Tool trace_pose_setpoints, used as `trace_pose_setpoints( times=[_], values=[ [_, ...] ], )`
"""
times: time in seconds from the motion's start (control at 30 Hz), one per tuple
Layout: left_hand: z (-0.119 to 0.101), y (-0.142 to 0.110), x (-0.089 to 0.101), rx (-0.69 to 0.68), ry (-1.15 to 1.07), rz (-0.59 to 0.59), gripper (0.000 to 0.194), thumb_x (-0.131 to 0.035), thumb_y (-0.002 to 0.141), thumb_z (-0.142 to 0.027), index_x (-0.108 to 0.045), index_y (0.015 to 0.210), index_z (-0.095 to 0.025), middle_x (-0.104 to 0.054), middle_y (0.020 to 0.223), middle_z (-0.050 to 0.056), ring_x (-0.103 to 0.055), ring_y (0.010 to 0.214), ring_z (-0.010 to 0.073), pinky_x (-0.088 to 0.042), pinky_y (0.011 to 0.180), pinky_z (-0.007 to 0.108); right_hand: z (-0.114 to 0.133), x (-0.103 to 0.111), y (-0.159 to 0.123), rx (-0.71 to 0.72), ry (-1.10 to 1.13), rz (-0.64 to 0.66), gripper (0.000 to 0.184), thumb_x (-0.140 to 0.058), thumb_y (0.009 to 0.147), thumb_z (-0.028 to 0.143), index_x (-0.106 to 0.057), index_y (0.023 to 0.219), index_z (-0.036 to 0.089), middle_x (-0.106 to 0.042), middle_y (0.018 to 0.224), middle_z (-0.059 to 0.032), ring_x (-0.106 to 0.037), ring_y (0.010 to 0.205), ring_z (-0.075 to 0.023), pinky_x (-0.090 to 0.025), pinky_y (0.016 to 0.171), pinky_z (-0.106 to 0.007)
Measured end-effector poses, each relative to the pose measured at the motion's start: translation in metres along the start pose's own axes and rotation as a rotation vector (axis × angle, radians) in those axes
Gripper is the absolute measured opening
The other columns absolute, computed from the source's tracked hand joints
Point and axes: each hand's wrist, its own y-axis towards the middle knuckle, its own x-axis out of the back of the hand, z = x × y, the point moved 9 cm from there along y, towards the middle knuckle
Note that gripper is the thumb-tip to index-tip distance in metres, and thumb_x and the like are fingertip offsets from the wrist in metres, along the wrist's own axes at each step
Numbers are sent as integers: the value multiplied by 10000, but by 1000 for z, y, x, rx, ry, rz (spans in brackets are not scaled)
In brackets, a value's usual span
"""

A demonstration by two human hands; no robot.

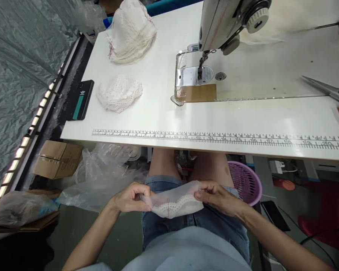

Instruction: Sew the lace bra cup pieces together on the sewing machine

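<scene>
Lace-edged cloth (pixel 177 195), one: lay between your left hand (pixel 134 197) and right hand (pixel 216 196), fingers (pixel 205 196) pinching both ends; edging (pixel 178 203) looked attached, a reddish line (pixel 168 207) crossed it, remaining stitching unclear; beyond the fingers, leftward, lay a lace bundle (pixel 120 93)

1. Top (pixel 192 250): pale blue-grey cloth, plain where visible, soft broad creases; lower edge rounded over the lap.
2. Sleeve (pixel 97 267): strip of similar pale cloth by the left arm, cut off by the bottom of the view; full length cannot be told.
3. Shorts (pixel 169 231): mid-blue denim, creased, slightly faded in patches.
4. Hem (pixel 161 180), left leg: lighter blue band, above the knee.
5. Left hand (pixel 134 197), right hand (pixel 214 195): ungloved; forearms and knees bare.
</scene>
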Motion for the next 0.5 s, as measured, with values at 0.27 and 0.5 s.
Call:
trace_pose_setpoints(
  times=[0.27, 0.5],
  values=[
    [-8, 16, -9, 5, 25, 75, 209, -737, 678, -326, -641, 661, -141, -712, 818, 122, -650, 723, 216, -485, 630, 283, -8, 13, -3, 10, 39, -46, 267, -718, 734, 431, -723, 806, 174, -686, 736, -39, -640, 716, -172, -496, 732, -316],
    [-24, 23, -20, -55, 77, 233, 72, -657, 748, -215, -634, 703, -165, -681, 1050, 146, -641, 974, 273, -493, 800, 356, 0, 20, -8, 60, -17, -28, 222, -690, 778, 389, -743, 848, 185, -696, 754, -56, -643, 724, -176, -496, 766, -321]
  ],
)
